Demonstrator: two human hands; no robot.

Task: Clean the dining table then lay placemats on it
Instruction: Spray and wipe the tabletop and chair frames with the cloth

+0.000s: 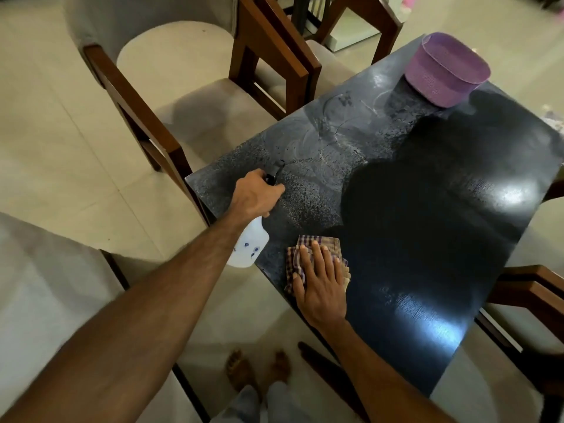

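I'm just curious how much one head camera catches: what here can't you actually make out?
- Basket contents: head view, its purple wall hides the inside.
- Spray bottle trigger: covered by the left hand.
- Cloth: the right hand lies flat on it, hiding its middle.
- Table legs: hidden under the dark top.
- Placemats: none in view.

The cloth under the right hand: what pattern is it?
The cloth is checked, purple and cream, seen in the head view.

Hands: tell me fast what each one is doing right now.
Left hand: closed around the spray bottle, nozzle over the table.
Right hand: open, flat on the checked cloth.
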